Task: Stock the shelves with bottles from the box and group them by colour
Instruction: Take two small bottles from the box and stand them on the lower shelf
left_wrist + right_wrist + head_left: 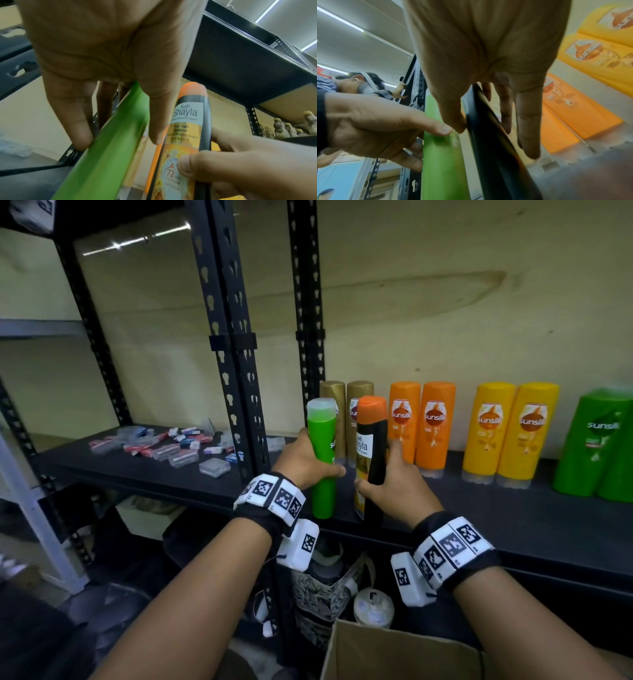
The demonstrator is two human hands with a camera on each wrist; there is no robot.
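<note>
My left hand (308, 463) grips a green bottle (322, 460) upright by its middle, in front of the shelf's edge. My right hand (390, 484) grips a black bottle with an orange cap (371, 446) right beside it. In the left wrist view the green bottle (109, 155) lies between thumb and fingers, with the black "Safi Shayla" bottle (185, 132) next to it. On the black shelf (479, 508) stand two gold bottles (346, 419), two orange bottles (421, 426), two yellow bottles (510, 433) and green bottles (596, 446) at the far right.
A cardboard box (394, 655) sits below my hands, near bottles on the lower level (325, 594). Black slotted uprights (236, 371) divide the shelving; small packets (164, 443) lie on the left bay. Another person (359, 83) is at the left of the right wrist view.
</note>
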